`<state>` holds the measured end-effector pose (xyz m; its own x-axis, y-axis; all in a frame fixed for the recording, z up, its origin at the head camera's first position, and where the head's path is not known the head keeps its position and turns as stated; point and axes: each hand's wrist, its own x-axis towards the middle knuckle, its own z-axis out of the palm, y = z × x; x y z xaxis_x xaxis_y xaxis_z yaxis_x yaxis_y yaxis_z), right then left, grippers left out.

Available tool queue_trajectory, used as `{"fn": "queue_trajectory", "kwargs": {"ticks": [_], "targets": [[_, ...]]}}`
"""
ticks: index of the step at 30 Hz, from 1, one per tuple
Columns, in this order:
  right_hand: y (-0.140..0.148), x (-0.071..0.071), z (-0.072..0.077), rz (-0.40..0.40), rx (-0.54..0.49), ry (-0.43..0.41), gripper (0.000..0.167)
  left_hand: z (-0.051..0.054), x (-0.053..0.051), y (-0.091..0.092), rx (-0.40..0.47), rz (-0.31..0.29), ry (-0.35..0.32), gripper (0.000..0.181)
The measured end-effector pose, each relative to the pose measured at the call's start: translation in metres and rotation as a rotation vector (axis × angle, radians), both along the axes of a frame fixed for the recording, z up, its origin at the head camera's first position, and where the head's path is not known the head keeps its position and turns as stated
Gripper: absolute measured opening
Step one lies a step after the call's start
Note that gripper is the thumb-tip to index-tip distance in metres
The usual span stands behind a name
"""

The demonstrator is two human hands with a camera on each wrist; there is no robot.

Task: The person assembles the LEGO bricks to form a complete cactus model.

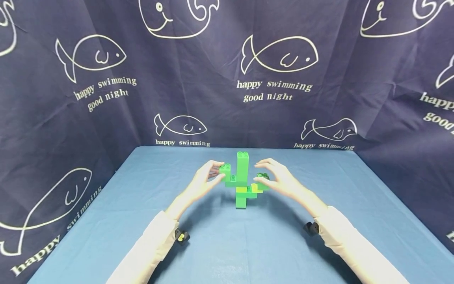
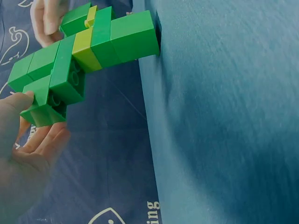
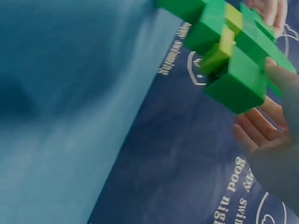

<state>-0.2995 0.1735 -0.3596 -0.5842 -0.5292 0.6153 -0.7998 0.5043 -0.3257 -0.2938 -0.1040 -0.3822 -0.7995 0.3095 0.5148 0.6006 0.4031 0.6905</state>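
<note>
A branching model of green and yellow toy building bricks (image 1: pixel 242 169) stands upright on the blue table. Its left branch ends in a green brick (image 2: pixel 43 102); my left hand (image 1: pixel 205 177) is around it, thumb on the near side and fingers behind. On the right branch, a yellow brick (image 1: pixel 254 187) sits beside a green end brick (image 3: pixel 240 84) with a darker, bumpy top. Around that end is my right hand (image 1: pixel 280 177), fingers spread above and behind it, thumb in front. Whether the right thumb touches the brick is hard to tell.
The blue cloth-covered table (image 1: pixel 213 252) runs back to a dark blue curtain (image 1: pixel 220 79) printed with white fish and lettering. Small black devices sit at both wrists, one at the left wrist (image 1: pixel 181 236) and one at the right wrist (image 1: pixel 312 228).
</note>
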Motion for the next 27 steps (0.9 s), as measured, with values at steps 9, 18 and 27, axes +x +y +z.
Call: {"fn": "queue_trajectory", "kwargs": {"ticks": [9,18,27], "targets": [[0.011,0.0,-0.016,0.0,0.062,0.013,0.05,-0.004,-0.003,0.008,-0.007,0.048,0.007,0.046],[0.009,0.001,-0.026,0.024,0.047,-0.015,0.065,-0.009,-0.002,0.015,-0.07,0.063,0.036,0.073],[0.008,0.001,-0.032,0.033,0.039,-0.013,0.062,-0.012,0.0,0.016,-0.116,0.048,0.009,0.077]]}}
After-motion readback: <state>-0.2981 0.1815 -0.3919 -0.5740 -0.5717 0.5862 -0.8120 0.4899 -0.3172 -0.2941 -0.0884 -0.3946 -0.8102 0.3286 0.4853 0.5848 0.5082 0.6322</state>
